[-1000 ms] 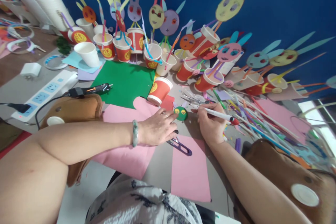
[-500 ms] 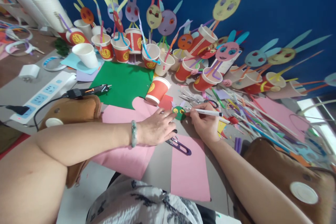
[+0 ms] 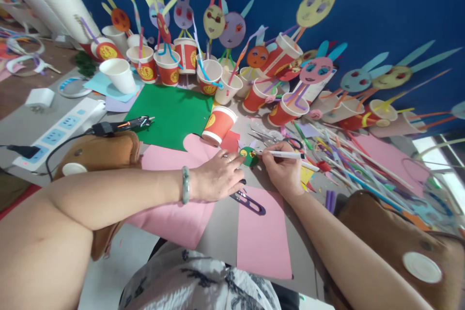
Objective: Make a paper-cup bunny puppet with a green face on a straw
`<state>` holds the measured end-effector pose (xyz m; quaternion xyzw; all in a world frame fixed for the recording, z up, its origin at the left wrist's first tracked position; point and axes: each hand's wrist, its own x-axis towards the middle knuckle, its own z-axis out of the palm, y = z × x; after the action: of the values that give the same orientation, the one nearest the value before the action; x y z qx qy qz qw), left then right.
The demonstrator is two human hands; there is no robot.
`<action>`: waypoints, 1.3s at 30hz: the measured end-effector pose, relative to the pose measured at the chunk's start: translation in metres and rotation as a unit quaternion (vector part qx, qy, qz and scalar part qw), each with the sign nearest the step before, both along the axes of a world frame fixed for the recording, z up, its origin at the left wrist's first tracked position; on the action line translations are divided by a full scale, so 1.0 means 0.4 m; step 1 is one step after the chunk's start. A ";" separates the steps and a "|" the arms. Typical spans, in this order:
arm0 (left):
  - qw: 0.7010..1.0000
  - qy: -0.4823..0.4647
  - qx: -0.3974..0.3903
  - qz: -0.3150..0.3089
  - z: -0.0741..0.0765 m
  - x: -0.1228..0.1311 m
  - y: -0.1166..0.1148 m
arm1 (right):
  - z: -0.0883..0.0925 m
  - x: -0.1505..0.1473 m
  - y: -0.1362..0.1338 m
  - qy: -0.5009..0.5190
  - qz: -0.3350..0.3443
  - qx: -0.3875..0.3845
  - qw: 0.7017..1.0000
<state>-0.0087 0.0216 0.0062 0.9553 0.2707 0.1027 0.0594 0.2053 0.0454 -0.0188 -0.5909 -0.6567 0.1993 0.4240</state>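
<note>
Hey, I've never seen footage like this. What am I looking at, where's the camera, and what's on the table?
There is no machine: these are a person's two bare arms, filmed by a camera worn on the head, looking down. The left hand lies flat, fingertips on a small green paper disc with yellow eyes. The right hand grips a white pen, tip at that disc. On the grey table lie pink paper sheets, a green paper sheet, purple scissors and a red paper cup. Behind stand paper cups with rabbit faces.

Craft workshop: rows of paper-cup rabbits (image 3: pixel 186 53), coloured paper sheets (image 3: pixel 170 114), straws (image 3: pixel 348 167) and a glue gun (image 3: pixel 123 126).
</note>
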 end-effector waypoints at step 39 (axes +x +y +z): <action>1.000 0.010 0.005 0.000 -0.001 0.001 0.000 | -0.005 0.004 0.004 -0.001 -0.012 0.011 1.000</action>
<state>-0.0084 0.0216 0.0058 0.9566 0.2706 0.0947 0.0520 0.2067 0.0468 -0.0208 -0.5942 -0.6520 0.1865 0.4324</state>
